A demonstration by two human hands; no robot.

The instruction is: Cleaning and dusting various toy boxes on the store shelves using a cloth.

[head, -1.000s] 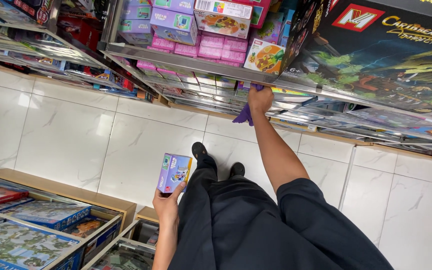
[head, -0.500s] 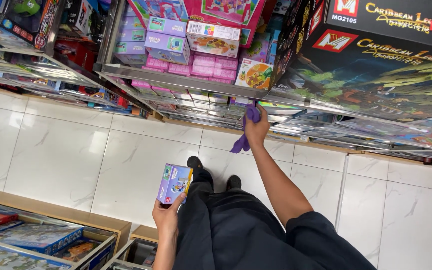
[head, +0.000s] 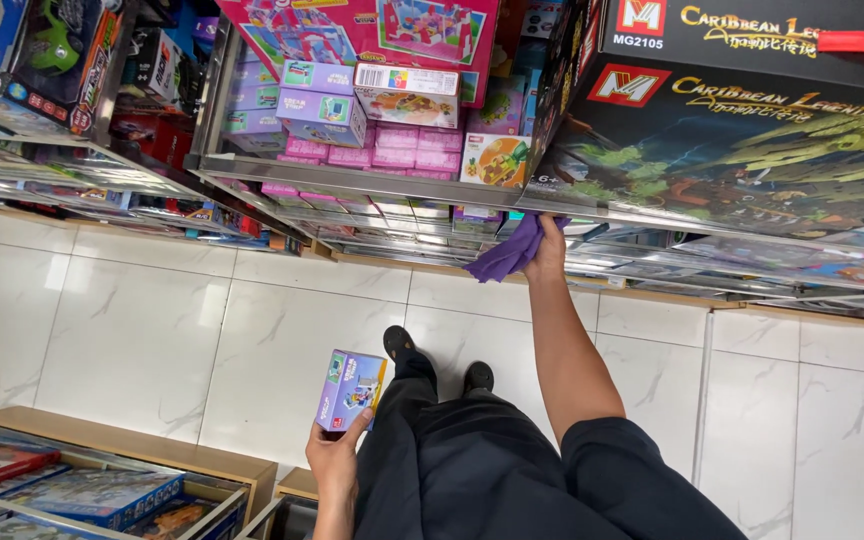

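Purple cloth (head: 508, 252), bunched into a loose wad, sits under our right hand (head: 550, 245), which is clenched over it and presses it against the front lip of the metal shelf (head: 372, 182). The shelf edge runs crosswise ahead of us, so the cloth's path lies along that long axis, with the hand near the shelf's right end, below the large dark box (head: 742, 150). The right arm is fully extended forward; the cloth therefore lies beyond the wrist, touching the rail.

Our left hand (head: 334, 462) stays low and near the body, gripping a small purple box (head: 351, 390) from below, held upright and tilted slightly, well apart from the shelf. The right hand is plainly the nearer of the two to the stacked pink and lilac boxes (head: 352, 110) on the shelf.

Hidden from us: the right fingertips, buried in the cloth, and the shelf surface behind the rail. The left forearm is cut off by the lower frame edge, and dark trousers (head: 492, 470) cover most of the floor beneath.
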